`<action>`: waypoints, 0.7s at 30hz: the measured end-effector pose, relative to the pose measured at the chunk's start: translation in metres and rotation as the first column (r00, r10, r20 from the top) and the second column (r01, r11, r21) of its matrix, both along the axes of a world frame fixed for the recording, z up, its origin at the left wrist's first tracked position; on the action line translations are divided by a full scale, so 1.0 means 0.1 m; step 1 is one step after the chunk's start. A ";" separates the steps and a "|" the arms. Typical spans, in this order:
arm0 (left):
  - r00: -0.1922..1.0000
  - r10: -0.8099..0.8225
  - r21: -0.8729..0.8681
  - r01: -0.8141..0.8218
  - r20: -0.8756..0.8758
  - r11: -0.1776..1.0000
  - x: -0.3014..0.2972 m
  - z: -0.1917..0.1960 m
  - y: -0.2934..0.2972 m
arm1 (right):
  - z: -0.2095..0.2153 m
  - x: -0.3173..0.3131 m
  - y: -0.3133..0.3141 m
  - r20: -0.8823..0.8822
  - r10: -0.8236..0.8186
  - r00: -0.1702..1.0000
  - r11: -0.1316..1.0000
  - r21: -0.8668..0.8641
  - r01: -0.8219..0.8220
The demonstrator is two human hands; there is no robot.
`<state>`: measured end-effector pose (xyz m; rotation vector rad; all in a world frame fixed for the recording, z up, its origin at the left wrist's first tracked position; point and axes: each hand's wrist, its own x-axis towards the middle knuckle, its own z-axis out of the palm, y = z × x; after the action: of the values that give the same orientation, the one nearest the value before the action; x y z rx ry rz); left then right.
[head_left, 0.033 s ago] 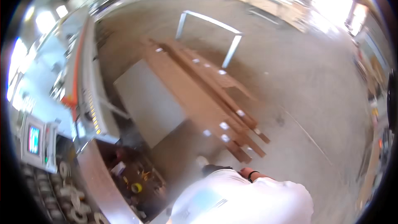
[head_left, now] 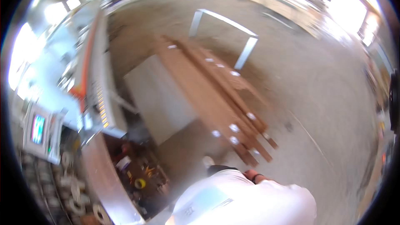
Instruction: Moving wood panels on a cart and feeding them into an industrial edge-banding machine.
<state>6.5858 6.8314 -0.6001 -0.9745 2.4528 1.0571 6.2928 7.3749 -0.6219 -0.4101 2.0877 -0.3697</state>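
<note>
My right hand point(head_left: 250, 174) hangs just past the front of my white shirt point(head_left: 250, 202), with a dark band point(head_left: 257, 178) around its wrist. Blur and its small size hide how the fingers are held. Nearest to it are the ends of several long brown boards point(head_left: 208, 104), stacked unevenly and bearing small white labels. Between hand and boards no contact can be made out. Left of the boards lies a large pale grey panel point(head_left: 160, 100). My left hand does not show; only a sliver of skin appears at the lower edge.
A long machine point(head_left: 104, 79) with an orange stripe runs along the left, its lit control screen point(head_left: 38, 129) nearer me. Beside it, an open-topped compartment point(head_left: 96, 158) holds tools and a yellow tape roll point(head_left: 140, 183). A metal frame point(head_left: 227, 20) stands beyond the boards. Stacked sheets point(head_left: 283, 6) lie farther back.
The whole scene has slid a little to the right in the picture, as my head turns left. The boards, panel and right hand keep nearly the same places relative to each other.
</note>
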 end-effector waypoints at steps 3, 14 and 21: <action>0.971 0.176 0.094 -0.163 -0.162 0.982 -0.60 0.12 -0.10 | -0.58 -0.70 -0.55 -0.101 -0.117 0.988 0.990 -0.088 0.109; 0.916 0.339 0.076 -0.330 -0.214 0.941 -0.69 0.20 -1.37 | -0.54 -2.69 -3.52 0.099 -0.069 0.993 0.827 -0.550 0.112; 0.933 0.277 0.165 -0.243 -0.228 0.956 -0.73 -0.10 -3.01 | -0.32 -2.57 -4.94 -0.418 0.516 0.748 0.775 -0.146 -0.615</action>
<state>6.5132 6.5305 -0.6103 -1.2140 2.4484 1.4963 6.0359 6.8808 -0.6536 -1.3450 2.1207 -0.2200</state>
